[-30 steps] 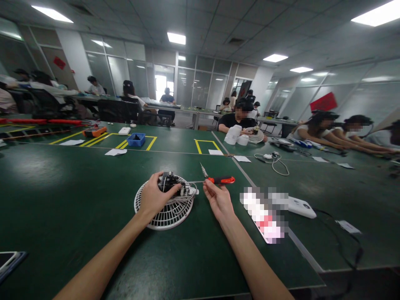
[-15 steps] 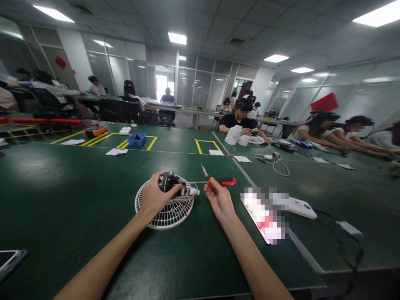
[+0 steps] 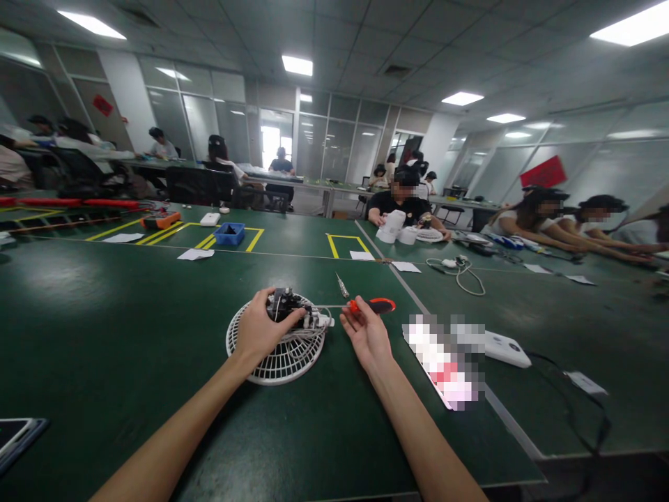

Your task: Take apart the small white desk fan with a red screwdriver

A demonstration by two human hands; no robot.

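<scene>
A white round fan grille (image 3: pixel 277 352) lies on the green table (image 3: pixel 104 314) in front of me. On top of it sits a black motor assembly (image 3: pixel 285 305) with white wires. My left hand (image 3: pixel 258 329) is wrapped around that motor, fingers closed on it. My right hand (image 3: pixel 366 333) pinches the near end of a screwdriver with a red and black handle (image 3: pixel 373 305). Its thin shaft points left toward the motor. A second small tool (image 3: pixel 341 284) lies just behind.
A white device (image 3: pixel 504 348) and a blurred flat object (image 3: pixel 442 359) lie to my right, with a black cable beyond. A phone (image 3: pixel 15 436) sits at the near left edge. A blue bin (image 3: pixel 228 233), papers and a white cable (image 3: pixel 460 272) lie farther off. Several people sit at the tables.
My right hand has closed further over the screwdriver handle, covering more of its red part. The left hand and the motor have barely moved.
</scene>
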